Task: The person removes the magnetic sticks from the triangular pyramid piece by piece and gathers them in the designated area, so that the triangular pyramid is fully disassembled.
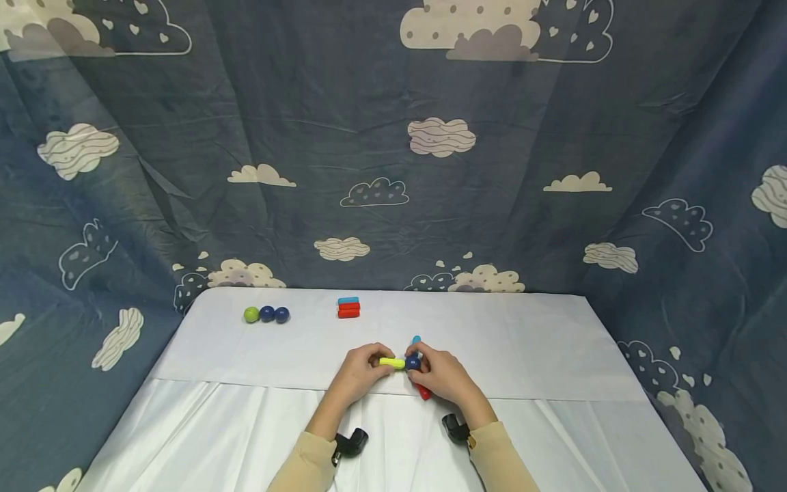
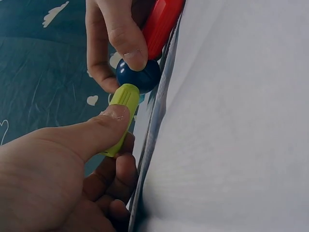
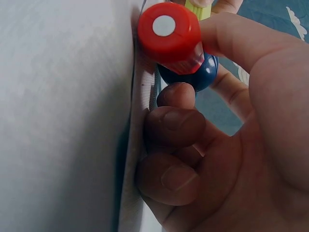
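Note:
Between thumb and fingers, my left hand (image 1: 359,372) pinches a yellow-green toy rod (image 2: 126,99). One end of that rod meets a dark blue ball (image 2: 140,76), which my right hand (image 1: 445,374) grips. A red rod (image 3: 169,38) with a pale round disc on its end joins the ball on the near side. On the far side a light blue rod (image 1: 417,339) sticks out past the right fingers, which hide part of it. Both hands work close over the white table, near each other.
Farther back on the white-covered table (image 1: 522,342) a green ball (image 1: 251,314) and two dark blue balls (image 1: 274,314) lie in a row. Right of them sit a light blue rod (image 1: 348,300) and two red rods (image 1: 348,311). A cloud-patterned curtain (image 1: 344,89) hangs behind.

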{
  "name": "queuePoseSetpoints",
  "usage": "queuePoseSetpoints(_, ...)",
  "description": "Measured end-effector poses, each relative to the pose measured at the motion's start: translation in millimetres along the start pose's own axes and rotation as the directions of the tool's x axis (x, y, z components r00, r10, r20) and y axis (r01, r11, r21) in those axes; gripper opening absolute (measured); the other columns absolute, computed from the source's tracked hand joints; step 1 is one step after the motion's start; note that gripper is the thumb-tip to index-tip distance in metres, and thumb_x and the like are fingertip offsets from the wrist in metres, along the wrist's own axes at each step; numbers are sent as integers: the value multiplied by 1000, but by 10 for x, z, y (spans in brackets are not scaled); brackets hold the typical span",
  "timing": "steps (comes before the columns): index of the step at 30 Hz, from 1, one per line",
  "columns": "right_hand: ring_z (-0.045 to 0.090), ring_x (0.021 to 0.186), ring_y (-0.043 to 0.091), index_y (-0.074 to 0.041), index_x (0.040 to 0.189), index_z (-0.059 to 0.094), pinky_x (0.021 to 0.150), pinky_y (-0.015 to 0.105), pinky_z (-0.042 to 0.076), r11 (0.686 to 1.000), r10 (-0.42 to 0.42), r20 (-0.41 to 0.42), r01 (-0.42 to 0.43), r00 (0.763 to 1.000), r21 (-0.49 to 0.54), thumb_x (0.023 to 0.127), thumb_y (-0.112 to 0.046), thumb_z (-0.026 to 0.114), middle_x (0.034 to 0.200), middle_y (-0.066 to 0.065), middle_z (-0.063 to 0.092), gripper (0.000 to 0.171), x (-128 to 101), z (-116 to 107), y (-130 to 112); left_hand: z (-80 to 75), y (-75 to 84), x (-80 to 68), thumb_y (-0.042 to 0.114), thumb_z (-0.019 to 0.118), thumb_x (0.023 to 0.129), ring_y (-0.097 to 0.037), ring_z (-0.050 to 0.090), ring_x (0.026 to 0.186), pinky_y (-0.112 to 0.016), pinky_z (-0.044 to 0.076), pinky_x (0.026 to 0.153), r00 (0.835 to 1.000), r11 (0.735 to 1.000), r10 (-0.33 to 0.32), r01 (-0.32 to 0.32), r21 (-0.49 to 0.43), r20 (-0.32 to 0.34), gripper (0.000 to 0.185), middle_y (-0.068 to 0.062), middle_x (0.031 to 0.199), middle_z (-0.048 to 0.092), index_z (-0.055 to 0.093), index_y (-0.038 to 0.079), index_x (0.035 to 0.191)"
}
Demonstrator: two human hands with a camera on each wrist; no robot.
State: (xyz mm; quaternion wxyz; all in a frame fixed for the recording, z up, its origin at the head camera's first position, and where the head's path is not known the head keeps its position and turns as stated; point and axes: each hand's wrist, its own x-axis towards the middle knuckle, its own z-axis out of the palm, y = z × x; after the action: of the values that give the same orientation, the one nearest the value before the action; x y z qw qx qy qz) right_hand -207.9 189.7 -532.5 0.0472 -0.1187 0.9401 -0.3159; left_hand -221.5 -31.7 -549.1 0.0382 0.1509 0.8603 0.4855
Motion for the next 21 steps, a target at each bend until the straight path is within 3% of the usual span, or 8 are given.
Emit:
queuePoseSetpoints(12, 45, 62, 12, -26, 119, 67, 57, 26, 33, 1000, 22, -12, -21, 1000, 10, 93, -22, 79, 70, -5, 51, 29, 0, -12, -17, -10, -8, 21, 26, 81, 95, -11, 53, 77, -25, 44, 69, 999, 999, -23, 25, -44, 45, 11, 7, 83, 62, 79, 24, 105)
queuePoseSetpoints(21, 46, 62, 12, -27, 119, 67, 58, 26, 33, 1000, 29, -11, -28, 1000, 12, 93, -23, 79, 70, -5, 51, 28, 3, 4, -3, -32, -28, 37, 25, 86, 90, -13, 54, 79, -25, 45, 71, 995, 987, -84, 76, -142, -56, 19, 4, 86, 65, 80, 21, 107)
